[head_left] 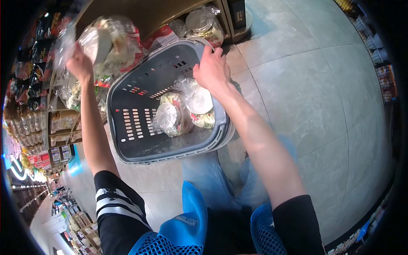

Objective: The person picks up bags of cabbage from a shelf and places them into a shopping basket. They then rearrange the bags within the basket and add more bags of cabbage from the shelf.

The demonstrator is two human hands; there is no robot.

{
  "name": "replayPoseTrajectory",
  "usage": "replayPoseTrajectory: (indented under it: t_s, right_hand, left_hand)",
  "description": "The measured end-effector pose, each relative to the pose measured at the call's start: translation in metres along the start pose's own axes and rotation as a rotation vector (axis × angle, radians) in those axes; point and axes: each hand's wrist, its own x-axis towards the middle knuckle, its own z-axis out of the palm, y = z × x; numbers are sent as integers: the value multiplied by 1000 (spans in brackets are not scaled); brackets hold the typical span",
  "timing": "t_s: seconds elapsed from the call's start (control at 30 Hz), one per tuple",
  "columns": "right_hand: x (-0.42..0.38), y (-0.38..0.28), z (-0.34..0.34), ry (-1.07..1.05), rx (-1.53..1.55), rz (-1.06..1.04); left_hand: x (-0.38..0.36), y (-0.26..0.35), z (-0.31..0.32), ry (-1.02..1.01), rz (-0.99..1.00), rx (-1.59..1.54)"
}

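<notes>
My left hand (80,63) is closed on the gathered top of a clear plastic bag (111,44), a little blurred, at the shelf's edge. Inside that bag a white round lid or disc shows against pale and red contents. My right hand (212,70) grips the rim of a grey shopping basket (131,100) at its upper right corner. The basket tilts toward me above the floor. In it lie two similar clear bags, one on the left (169,114) and one on the right (199,101), each with a white disc and mixed food.
More clear bags (205,25) sit on the wooden shelf (148,10) behind the basket. Shelves of packaged goods (25,123) run along the left. Grey tiled floor (306,85) stretches to the right, with racks (384,80) at the far edge.
</notes>
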Motion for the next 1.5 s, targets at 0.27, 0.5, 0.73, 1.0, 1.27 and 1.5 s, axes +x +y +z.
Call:
replayPoseTrajectory:
  t_s: [0.27, 0.5, 0.73, 1.0, 1.27, 1.5]
  right_hand:
    - [2, 0, 2, -13, -4, 31]
    - [2, -1, 5, -42, -60, 50]
    - [1, -3, 2, -51, -60, 60]
    - [0, -5, 0, -41, -19, 69]
    - [1, -5, 2, -32, -36, 54]
    - [1, -5, 3, -20, -34, 43]
  left_hand:
    - [-58, 28, -149, 81, -181, -53]
    - [-124, -30, -184, -319, 328, 216]
    - [-196, -35, -140, -686, 343, 59]
    - [-238, -46, -125, -859, 265, 107]
    - [-285, -69, -98, -882, 111, -14]
    - [-301, -46, -96, -876, -228, -41]
